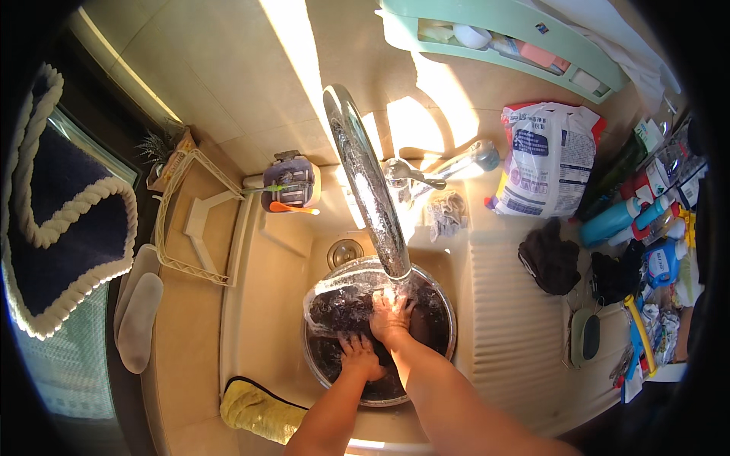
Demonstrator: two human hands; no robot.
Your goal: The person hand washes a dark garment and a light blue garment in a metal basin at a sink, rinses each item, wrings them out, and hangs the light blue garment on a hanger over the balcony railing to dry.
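Note:
A round metal basin (452,319) stands in a beige sink (268,342), filled with dark water and what looks like dark cloth (336,308) with a pale edge. My left hand (360,356), fingers spread, presses down on the dark contents near the basin's front. Farther back and to the right, my right hand (392,312) lies on the dark cloth under the spout of a tall chrome faucet (368,188). Its fingers are spread, with the tips wet. Whether either hand grips any cloth beneath the surface cannot be seen.
Left of the sink are a white plastic rack (197,228) and insoles (140,325). A yellow cloth (259,410) hangs at the front rim. Behind stands a caddy with brushes (292,185). To the right are a ribbed washboard (516,319), dark cloths (550,256), a detergent bag (547,159) and several bottles (610,221).

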